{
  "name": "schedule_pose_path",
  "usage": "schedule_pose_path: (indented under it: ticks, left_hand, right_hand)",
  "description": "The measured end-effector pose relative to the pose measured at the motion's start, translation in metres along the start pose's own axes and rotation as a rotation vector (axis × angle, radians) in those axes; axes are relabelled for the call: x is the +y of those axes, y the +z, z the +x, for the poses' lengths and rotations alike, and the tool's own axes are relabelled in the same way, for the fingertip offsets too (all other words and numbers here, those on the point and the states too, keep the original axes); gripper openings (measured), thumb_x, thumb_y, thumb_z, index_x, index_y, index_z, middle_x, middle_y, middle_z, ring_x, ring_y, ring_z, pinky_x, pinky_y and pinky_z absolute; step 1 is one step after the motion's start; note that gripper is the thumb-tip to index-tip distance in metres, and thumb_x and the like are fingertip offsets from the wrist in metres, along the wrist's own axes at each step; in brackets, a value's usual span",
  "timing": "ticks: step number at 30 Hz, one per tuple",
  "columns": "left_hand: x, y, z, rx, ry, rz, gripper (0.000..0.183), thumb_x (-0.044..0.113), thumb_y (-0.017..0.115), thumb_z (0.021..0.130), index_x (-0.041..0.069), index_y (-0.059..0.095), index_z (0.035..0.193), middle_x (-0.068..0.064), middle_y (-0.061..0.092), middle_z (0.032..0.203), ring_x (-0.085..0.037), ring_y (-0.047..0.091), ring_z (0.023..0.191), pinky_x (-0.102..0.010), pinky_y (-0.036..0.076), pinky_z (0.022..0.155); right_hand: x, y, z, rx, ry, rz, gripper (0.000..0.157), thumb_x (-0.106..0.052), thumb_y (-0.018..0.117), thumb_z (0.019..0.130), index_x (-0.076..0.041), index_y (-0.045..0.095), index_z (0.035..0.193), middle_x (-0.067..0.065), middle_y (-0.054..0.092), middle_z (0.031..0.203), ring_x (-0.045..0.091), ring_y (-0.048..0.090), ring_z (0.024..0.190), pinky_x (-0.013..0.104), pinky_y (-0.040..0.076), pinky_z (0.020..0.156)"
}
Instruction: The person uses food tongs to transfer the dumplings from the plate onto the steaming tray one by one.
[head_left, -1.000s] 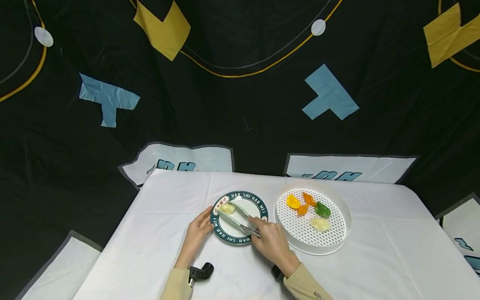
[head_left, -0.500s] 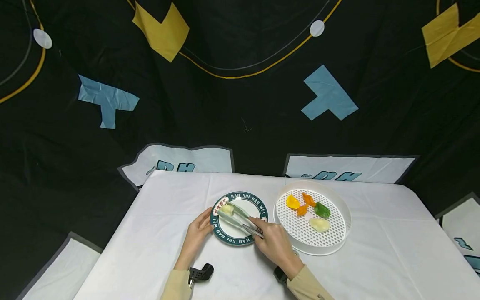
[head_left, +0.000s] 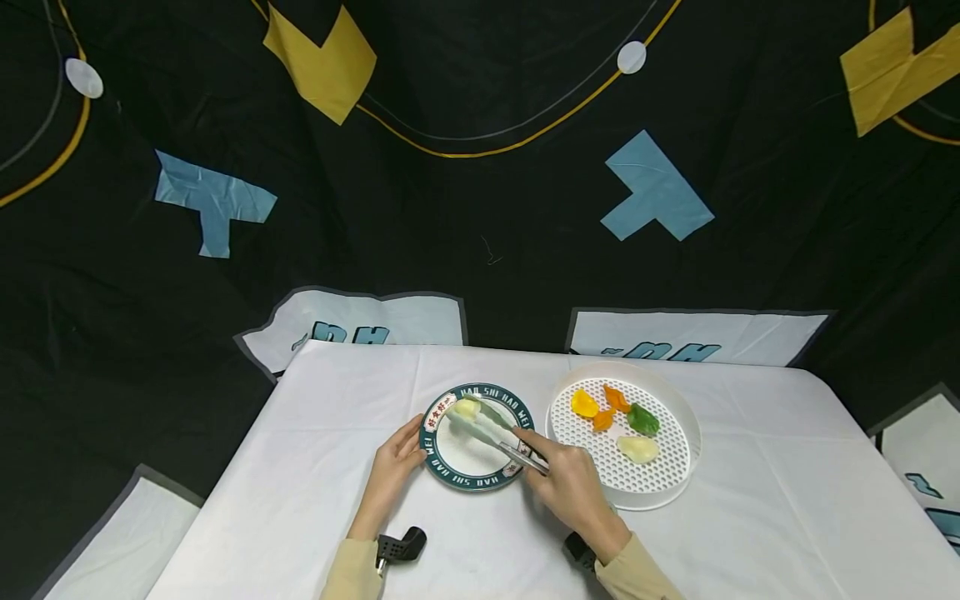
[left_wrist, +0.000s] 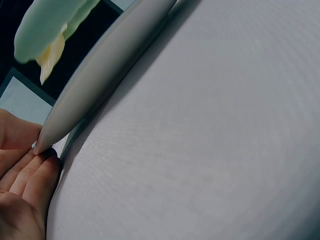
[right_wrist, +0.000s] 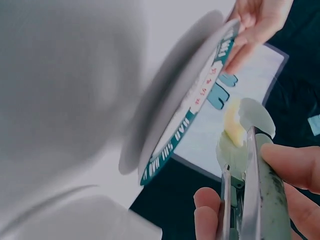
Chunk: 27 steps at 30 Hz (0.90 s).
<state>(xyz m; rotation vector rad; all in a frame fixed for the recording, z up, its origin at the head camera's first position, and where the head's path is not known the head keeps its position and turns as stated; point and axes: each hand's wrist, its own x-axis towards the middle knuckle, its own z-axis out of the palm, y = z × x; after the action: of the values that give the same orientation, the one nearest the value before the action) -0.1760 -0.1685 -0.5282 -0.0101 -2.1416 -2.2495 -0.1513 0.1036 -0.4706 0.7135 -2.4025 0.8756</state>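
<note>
At the left of the plate (head_left: 474, 482), my left hand (head_left: 393, 468) pinches the rim between thumb and fingers, as the left wrist view also shows. The plate is white with a dark green lettered rim. My right hand (head_left: 573, 490) holds tongs (head_left: 517, 454) with pale green tips and metal arms. Between the tips is a pale yellow piece (head_left: 467, 408), which looks like a pepper chunk. In the right wrist view the yellow piece (right_wrist: 233, 122) hangs clear of the plate (right_wrist: 172, 137). No other piece shows on the plate.
A round white perforated tray (head_left: 660, 498) stands right of the plate. In it lie a yellow piece (head_left: 584, 403), orange pieces (head_left: 617, 398), a green piece (head_left: 643, 420) and a pale yellow piece (head_left: 637, 450). White cloth (head_left: 300, 467) covers the table; a black curtain hangs behind.
The tongs have closed on the pale yellow piece and lifted it from the plate. My right hand has moved right with them. The left hand stays at the rim.
</note>
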Motion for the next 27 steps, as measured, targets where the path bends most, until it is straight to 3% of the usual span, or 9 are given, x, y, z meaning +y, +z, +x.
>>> schedule_pose_path:
  ticks: [5, 15, 20, 27]
  left_hand:
    - [0.0, 0.0, 0.0, 0.002, -0.015, 0.007, 0.059, -0.012, 0.053, 0.085, -0.005, 0.039, 0.142, -0.025, 0.038, 0.144, -0.031, 0.041, 0.131, -0.023, 0.042, 0.1]
    - [0.0, 0.0, 0.0, -0.002, -0.018, 0.011, 0.058, -0.011, 0.053, 0.086, -0.004, 0.039, 0.142, -0.024, 0.038, 0.145, -0.03, 0.04, 0.131, -0.025, 0.04, 0.102]
    - [0.001, 0.0, -0.001, -0.007, -0.015, 0.008, 0.058, -0.01, 0.053, 0.087, -0.004, 0.038, 0.142, -0.024, 0.038, 0.145, -0.03, 0.04, 0.132, -0.025, 0.04, 0.102]
    - [0.001, 0.0, -0.001, -0.002, -0.018, 0.014, 0.058, -0.01, 0.053, 0.087, -0.004, 0.039, 0.142, -0.024, 0.038, 0.145, -0.03, 0.04, 0.132, -0.025, 0.04, 0.102]
  right_hand:
    - [0.003, -0.014, -0.003, 0.013, 0.023, -0.002, 0.058, 0.006, 0.076, 0.061, -0.008, 0.069, 0.117, 0.011, 0.072, 0.099, 0.004, 0.045, 0.052, 0.017, 0.04, 0.045]
    - [0.013, -0.036, -0.014, 0.059, 0.038, -0.023, 0.06, 0.006, 0.078, 0.059, -0.01, 0.069, 0.117, 0.011, 0.072, 0.098, 0.014, 0.064, 0.065, 0.028, 0.056, 0.056]
    - [0.019, -0.047, -0.02, 0.077, 0.065, -0.039, 0.06, 0.007, 0.08, 0.058, -0.009, 0.07, 0.116, 0.014, 0.071, 0.098, 0.016, 0.067, 0.071, 0.033, 0.058, 0.06]
    - [0.027, -0.062, -0.03, 0.113, 0.079, -0.073, 0.059, 0.01, 0.079, 0.057, -0.007, 0.07, 0.113, 0.016, 0.071, 0.096, 0.016, 0.065, 0.068, 0.031, 0.056, 0.055]
